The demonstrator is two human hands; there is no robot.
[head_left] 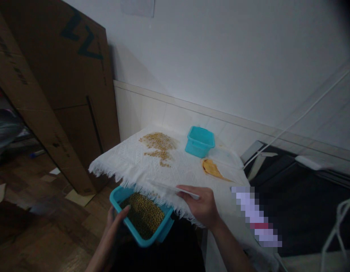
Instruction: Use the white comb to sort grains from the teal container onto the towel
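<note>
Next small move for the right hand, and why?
Probably reach the white strip in the right hand out behind the loose beans: they lie far up the cloth, while the left hand holds the bean tub below the edge.

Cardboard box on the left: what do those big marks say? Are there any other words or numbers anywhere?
"77", or maybe "ZZ": big dark marks on the cardboard box.
Along the box's edges, small dark print: too blurred to read.
No other writing shows.
</note>
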